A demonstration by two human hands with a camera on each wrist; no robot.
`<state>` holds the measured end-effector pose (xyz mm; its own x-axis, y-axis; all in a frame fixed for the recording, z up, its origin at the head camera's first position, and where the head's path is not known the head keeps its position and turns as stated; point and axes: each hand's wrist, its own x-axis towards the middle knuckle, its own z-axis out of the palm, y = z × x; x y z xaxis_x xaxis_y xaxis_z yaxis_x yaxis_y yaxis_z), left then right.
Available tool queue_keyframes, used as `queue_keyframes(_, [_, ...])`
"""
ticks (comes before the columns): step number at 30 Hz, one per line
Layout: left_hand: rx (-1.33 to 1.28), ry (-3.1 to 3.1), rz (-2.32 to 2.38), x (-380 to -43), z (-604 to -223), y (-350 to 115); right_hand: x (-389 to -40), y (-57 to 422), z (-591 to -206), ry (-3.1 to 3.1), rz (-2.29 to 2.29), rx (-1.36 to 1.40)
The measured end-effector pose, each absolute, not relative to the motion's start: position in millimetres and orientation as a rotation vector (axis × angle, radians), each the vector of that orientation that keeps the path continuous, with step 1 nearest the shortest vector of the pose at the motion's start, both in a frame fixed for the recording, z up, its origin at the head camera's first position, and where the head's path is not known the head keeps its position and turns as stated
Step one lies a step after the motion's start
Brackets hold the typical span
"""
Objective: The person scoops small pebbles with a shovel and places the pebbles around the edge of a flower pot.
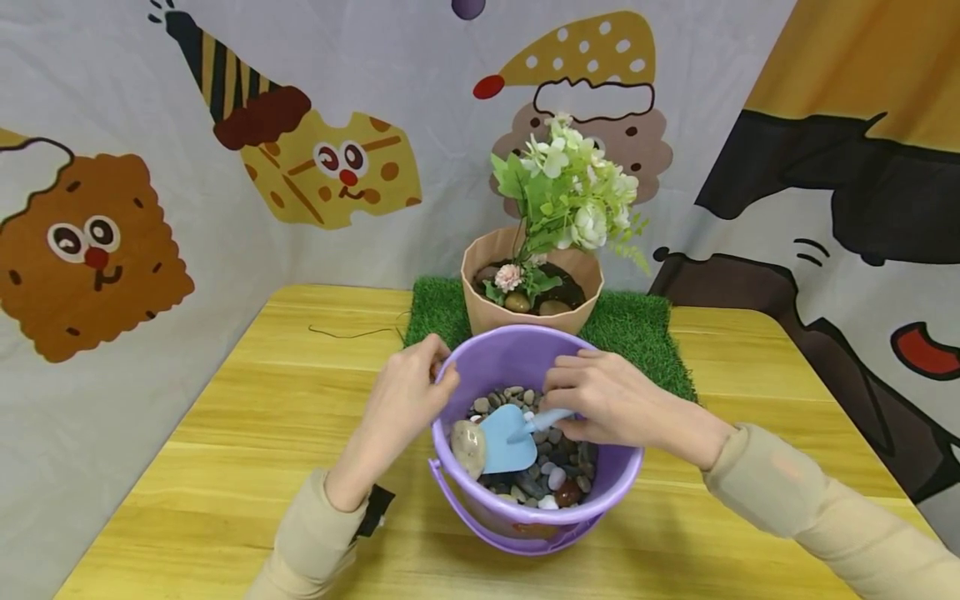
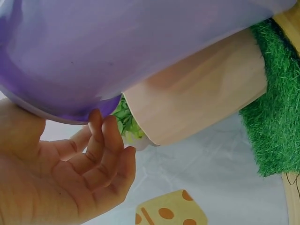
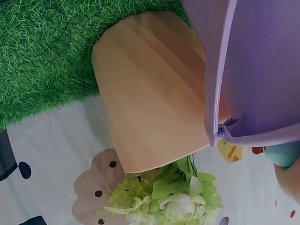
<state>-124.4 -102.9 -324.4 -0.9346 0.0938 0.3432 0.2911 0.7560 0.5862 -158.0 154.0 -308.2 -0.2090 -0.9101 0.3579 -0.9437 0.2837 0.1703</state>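
A purple bucket (image 1: 621, 473) stands on the table, with many pebbles (image 1: 534, 483) in its bottom. My left hand (image 1: 401, 396) holds the bucket's left rim, thumb at the edge; its curled fingers (image 2: 108, 145) show against the rim in the left wrist view. Over the bucket's mouth, my right hand (image 1: 600, 396) grips the handle of a light-blue toy shovel (image 1: 510, 442). The shovel's blade points left inside the bucket, above the pebbles. A large pale glossy stone (image 1: 468, 447) lies at the blade's left edge, by the bucket wall. In the right wrist view, only part of the shovel handle (image 3: 282, 155) shows.
Right behind the bucket, a peach flowerpot (image 1: 491, 312) with white flowers and green leaves stands on an artificial grass mat (image 1: 641, 333). The bucket's handle (image 1: 468, 518) hangs down its front. A dark thin strand (image 1: 352, 336) and a black patch (image 1: 375, 510) lie on the wooden table (image 1: 247, 433).
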Motion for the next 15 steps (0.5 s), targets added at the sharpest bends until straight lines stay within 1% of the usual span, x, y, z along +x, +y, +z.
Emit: queue_keyframes(15, [-0.286,-2.699,-0.987,-122.1,-322.5,-103.5,-157.9,168.3,-298.8,-2.151,0.212,1.585])
